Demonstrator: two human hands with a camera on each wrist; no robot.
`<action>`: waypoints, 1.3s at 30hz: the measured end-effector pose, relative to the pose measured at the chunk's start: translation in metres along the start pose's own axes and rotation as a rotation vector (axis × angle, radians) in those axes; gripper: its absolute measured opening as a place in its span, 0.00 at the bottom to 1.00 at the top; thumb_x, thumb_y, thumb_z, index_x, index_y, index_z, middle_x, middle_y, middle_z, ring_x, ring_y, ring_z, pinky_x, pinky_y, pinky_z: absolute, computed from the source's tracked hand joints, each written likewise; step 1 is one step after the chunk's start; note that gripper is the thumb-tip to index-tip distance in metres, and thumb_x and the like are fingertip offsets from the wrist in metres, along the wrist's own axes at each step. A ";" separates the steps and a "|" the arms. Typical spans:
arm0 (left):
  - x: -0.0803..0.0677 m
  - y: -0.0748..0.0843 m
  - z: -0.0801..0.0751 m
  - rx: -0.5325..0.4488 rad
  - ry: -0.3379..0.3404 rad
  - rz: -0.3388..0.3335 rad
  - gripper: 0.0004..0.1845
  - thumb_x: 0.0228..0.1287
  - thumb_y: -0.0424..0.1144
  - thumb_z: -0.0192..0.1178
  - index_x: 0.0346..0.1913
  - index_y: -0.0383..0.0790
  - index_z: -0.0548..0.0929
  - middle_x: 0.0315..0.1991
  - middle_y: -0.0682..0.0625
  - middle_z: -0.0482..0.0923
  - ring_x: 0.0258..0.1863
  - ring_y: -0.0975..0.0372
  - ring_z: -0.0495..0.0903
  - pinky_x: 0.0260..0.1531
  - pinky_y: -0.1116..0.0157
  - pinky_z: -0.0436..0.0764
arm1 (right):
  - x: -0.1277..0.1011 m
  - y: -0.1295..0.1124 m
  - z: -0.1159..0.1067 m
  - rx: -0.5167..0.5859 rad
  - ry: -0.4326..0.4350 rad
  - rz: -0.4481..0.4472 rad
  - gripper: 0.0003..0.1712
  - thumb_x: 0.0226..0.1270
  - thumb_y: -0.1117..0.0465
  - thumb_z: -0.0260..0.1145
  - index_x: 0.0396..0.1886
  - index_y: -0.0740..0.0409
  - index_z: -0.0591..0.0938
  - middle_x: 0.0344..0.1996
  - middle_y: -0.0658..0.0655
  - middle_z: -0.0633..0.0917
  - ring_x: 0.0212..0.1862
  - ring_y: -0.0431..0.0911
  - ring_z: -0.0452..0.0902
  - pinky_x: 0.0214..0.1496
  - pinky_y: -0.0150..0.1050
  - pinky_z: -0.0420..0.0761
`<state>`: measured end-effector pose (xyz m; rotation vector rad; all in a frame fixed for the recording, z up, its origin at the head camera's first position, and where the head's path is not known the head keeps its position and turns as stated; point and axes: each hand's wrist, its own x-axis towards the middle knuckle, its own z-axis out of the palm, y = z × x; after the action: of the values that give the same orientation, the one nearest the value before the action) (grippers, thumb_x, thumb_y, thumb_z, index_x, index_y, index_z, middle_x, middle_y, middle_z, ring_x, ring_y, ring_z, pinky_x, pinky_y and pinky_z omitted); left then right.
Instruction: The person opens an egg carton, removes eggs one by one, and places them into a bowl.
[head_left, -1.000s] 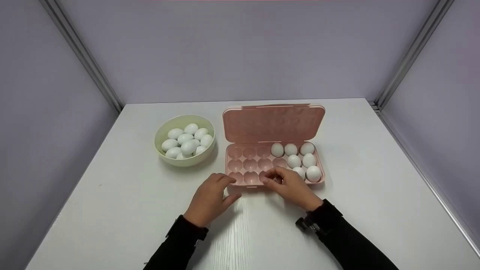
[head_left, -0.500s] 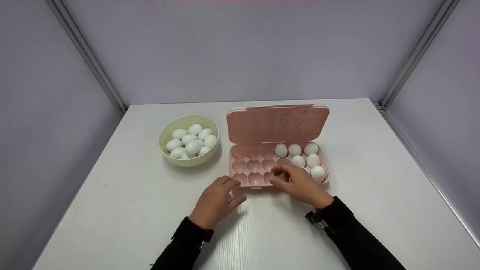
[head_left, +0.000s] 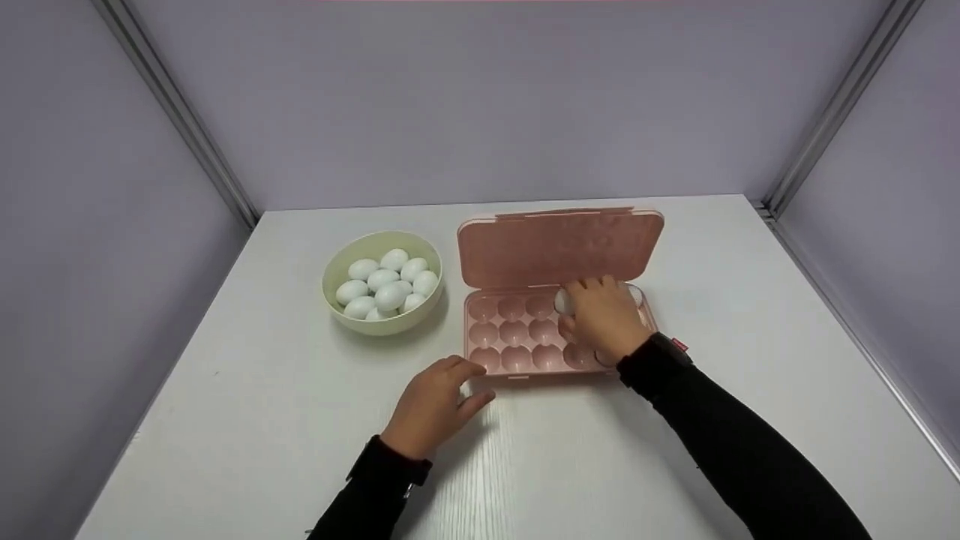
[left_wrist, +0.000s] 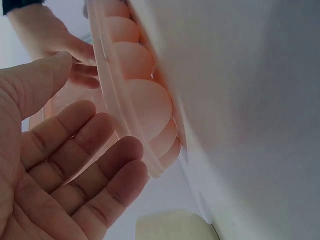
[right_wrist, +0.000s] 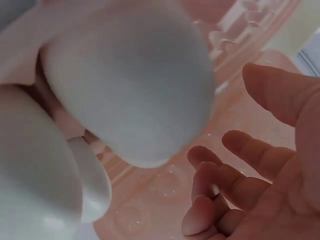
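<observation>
The right hand (head_left: 604,319) is held over the right part of the pink carton (head_left: 514,332), fingers loosely bent, nothing seen gripped; the left hand (head_left: 433,401), relaxed and empty, is held at the carton's near left corner. White eggs (head_left: 562,301) are seated in the carton's right cups; the green bowl (head_left: 390,327) of loose eggs (head_left: 390,296) is placed left of the carton. Eggs are probably best steadied lightly, neighbours unbumped. On the red tag (head_left: 679,344), nothing can be read.
</observation>
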<state>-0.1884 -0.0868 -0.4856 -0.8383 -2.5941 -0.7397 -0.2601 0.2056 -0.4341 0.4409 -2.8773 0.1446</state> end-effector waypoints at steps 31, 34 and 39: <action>0.000 0.002 -0.001 -0.003 -0.016 0.008 0.15 0.67 0.45 0.75 0.51 0.42 0.88 0.47 0.49 0.90 0.48 0.57 0.89 0.50 0.58 0.88 | 0.017 0.011 0.026 0.077 0.133 -0.001 0.15 0.61 0.65 0.73 0.47 0.64 0.84 0.39 0.69 0.89 0.44 0.67 0.86 0.49 0.62 0.84; 0.000 0.002 -0.001 -0.006 -0.015 0.008 0.15 0.67 0.45 0.75 0.51 0.42 0.88 0.47 0.49 0.90 0.48 0.58 0.89 0.50 0.58 0.88 | 0.013 0.013 0.019 0.177 0.103 0.058 0.17 0.67 0.62 0.72 0.53 0.63 0.82 0.42 0.69 0.89 0.47 0.67 0.87 0.53 0.62 0.83; 0.000 0.002 -0.001 -0.002 -0.013 0.002 0.16 0.67 0.45 0.75 0.51 0.41 0.88 0.47 0.49 0.90 0.48 0.57 0.89 0.50 0.57 0.88 | 0.004 0.014 0.003 0.396 0.012 0.145 0.20 0.76 0.55 0.70 0.60 0.59 0.78 0.50 0.65 0.89 0.52 0.60 0.87 0.56 0.58 0.84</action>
<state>-0.1873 -0.0857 -0.4840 -0.8492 -2.6043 -0.7390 -0.2686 0.2171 -0.4364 0.2940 -2.8636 0.7468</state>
